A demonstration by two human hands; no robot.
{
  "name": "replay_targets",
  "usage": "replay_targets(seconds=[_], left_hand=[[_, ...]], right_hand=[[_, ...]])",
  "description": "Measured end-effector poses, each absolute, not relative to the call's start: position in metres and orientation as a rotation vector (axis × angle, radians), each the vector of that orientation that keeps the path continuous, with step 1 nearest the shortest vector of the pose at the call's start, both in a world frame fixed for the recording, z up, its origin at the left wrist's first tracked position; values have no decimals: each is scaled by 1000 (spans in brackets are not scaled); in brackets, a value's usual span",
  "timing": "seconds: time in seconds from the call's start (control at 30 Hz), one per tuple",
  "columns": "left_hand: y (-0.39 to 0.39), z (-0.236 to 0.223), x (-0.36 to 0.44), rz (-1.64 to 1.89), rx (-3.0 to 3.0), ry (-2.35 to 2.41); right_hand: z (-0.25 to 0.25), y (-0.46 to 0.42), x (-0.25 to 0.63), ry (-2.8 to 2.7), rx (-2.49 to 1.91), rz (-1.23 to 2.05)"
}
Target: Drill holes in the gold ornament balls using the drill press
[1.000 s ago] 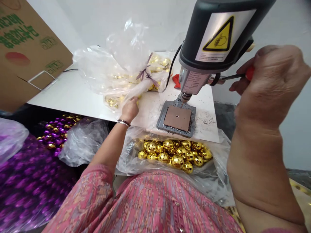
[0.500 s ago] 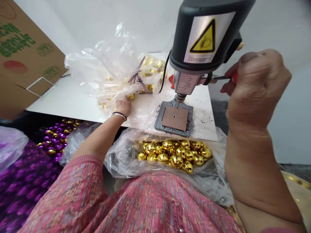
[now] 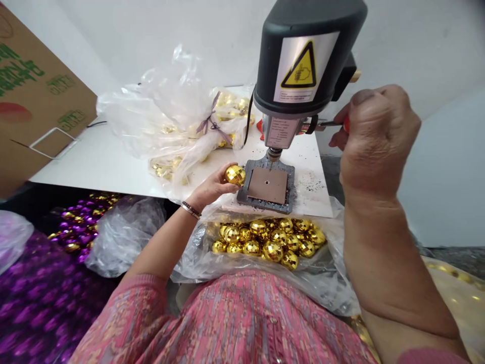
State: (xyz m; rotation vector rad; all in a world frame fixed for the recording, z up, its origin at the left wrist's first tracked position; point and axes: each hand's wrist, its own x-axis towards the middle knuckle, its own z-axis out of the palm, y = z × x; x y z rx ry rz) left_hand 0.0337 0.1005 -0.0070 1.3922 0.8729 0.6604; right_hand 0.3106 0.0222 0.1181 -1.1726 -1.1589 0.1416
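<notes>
The left hand [image 3: 210, 189], which rested on the clear plastic bag [image 3: 197, 108] a moment ago, now grasps a gold mirrored ball [image 3: 235, 175] in its curled fingers at centre frame, just beside the grey metal plate [image 3: 265, 207] under the bench drill [image 3: 299, 65]. At right, the right hand [image 3: 379, 136] stays clenched on a red-handled tool [image 3: 345, 124], whose thin shaft points toward the drill.
</notes>
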Motion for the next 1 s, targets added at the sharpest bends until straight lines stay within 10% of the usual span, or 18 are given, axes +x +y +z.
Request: replay_targets(seconds=[1.0], left_hand=[[106, -23, 120, 697, 1648, 1092]], right_hand=[[124, 14, 304, -1220, -1212, 129]])
